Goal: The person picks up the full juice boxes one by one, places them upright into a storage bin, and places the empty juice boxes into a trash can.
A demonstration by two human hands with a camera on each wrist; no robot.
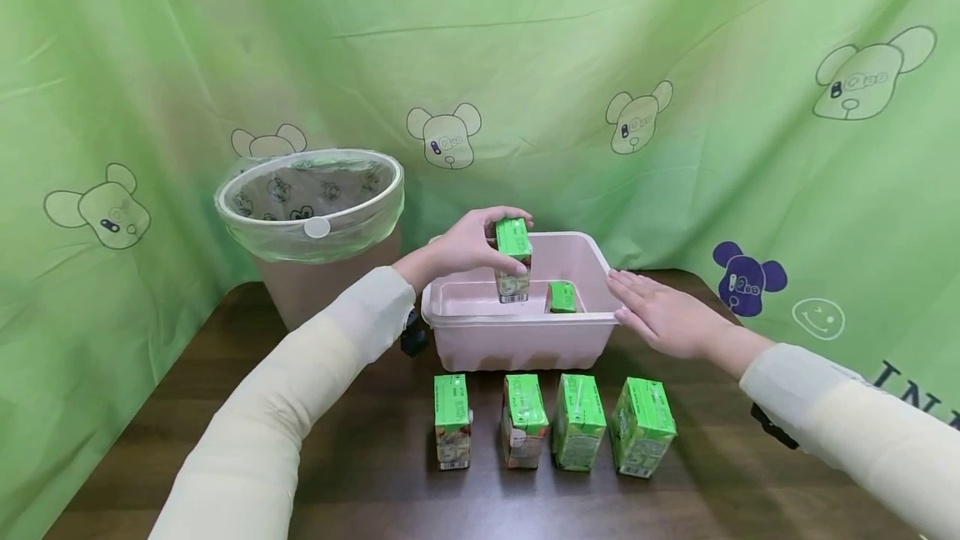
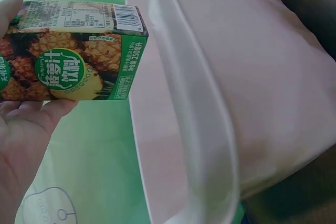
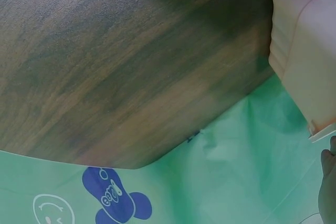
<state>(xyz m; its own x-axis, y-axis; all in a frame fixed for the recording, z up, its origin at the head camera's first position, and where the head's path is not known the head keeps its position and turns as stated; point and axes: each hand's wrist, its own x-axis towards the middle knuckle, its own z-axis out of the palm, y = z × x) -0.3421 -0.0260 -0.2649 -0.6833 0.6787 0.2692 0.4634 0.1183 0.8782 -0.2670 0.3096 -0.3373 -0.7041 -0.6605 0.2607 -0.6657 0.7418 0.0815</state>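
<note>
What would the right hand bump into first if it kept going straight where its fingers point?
Most likely the pink tub: the right hand points at the rim on its near side. The fingertips look very close, maybe already touching; depth is hard to tell.

We find the right hand (image 3: pixel 328 184) cut off in its wrist view; in the head view, the pink basin (image 1: pixel 517 344) hides the base of the inner carton (image 1: pixel 562 297), and a sleeve (image 1: pixel 258 407) partly covers the bin (image 1: pixel 322 280).
</note>
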